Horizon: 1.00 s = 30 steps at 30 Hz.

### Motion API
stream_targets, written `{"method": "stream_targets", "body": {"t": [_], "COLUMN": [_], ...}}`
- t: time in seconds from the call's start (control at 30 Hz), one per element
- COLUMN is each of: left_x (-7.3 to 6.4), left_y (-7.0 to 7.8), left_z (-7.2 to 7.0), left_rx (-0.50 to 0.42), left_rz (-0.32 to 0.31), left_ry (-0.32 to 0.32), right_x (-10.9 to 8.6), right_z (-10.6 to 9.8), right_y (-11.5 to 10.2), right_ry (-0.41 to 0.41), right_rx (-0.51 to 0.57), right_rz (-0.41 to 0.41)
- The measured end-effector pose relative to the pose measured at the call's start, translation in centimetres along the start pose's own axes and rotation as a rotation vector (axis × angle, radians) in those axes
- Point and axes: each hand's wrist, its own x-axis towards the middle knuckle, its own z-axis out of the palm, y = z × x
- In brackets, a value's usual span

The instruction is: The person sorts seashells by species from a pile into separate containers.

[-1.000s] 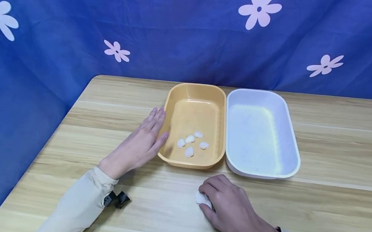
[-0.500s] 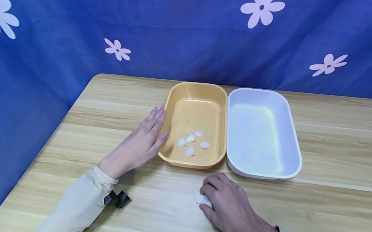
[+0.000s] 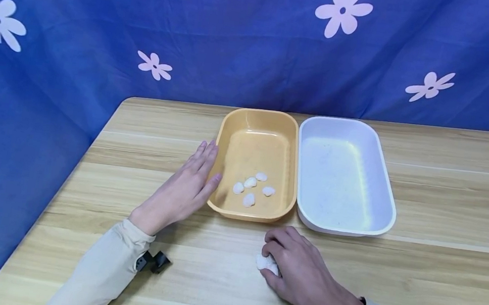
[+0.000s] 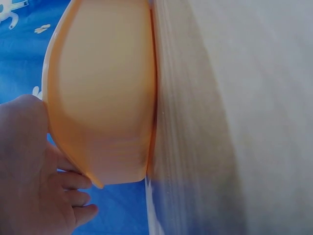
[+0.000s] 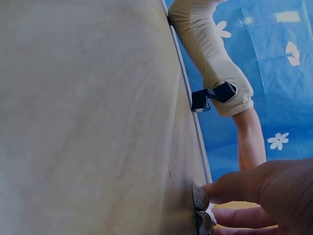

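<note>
My right hand [image 3: 302,276] is on the near part of the table, with thumb and fingertips curled on white seashells [image 3: 266,263]. The right wrist view shows a ribbed grey-brown shell [image 5: 199,197] with a paler one against it, low by the thumb; the fingers hide part of them. My left hand [image 3: 183,185] lies along the left side of the orange tray [image 3: 249,216], its fingers straight at the rim and its thumb over the near corner. Several small white shells [image 3: 250,182] lie apart in the near half of that tray.
A white tray [image 3: 339,231] stands beside the orange one on its right. Both are on a wood-grain table [image 3: 448,208], with a blue flowered cloth [image 3: 249,36] behind. A small black camera [image 3: 160,262] sticks out from the left sleeve.
Both hands keep nearly the same place. The right fingers shift very slightly around the shells; the trays and the shells in the orange one stay put.
</note>
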Motion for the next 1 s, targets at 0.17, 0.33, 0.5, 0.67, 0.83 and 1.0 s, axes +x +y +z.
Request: {"method": "stream_targets", "body": {"t": [0.17, 0.33, 0.5, 0.67, 0.83, 1.0], "left_x": [-0.10, -0.03, 0.00, -0.17, -0.15, -0.11], "left_y": [-0.07, -0.05, 0.12, 0.04, 0.04, 0.04], "left_z": [0.16, 0.28, 0.19, 0.05, -0.06, -0.03], "left_rx": [-0.004, -0.008, 0.021, 0.053, 0.063, 0.064], "left_rz": [0.007, 0.008, 0.012, 0.008, 0.012, 0.013], "left_ry": [0.010, 0.017, 0.012, -0.008, -0.013, -0.010], "right_x": [-0.18, -0.22, -0.18, -0.14, -0.17, -0.20], "right_z": [0.05, -0.11, -0.18, -0.02, 0.24, 0.50], "right_y": [0.07, 0.23, 0.44, 0.49, 0.54, 0.59], "right_ry": [-0.013, -0.036, -0.049, -0.056, -0.049, -0.023], "right_rx": [0.033, 0.067, 0.094, 0.122, 0.172, 0.203], "right_rz": [-0.035, -0.036, -0.022, -0.053, -0.086, -0.101]}}
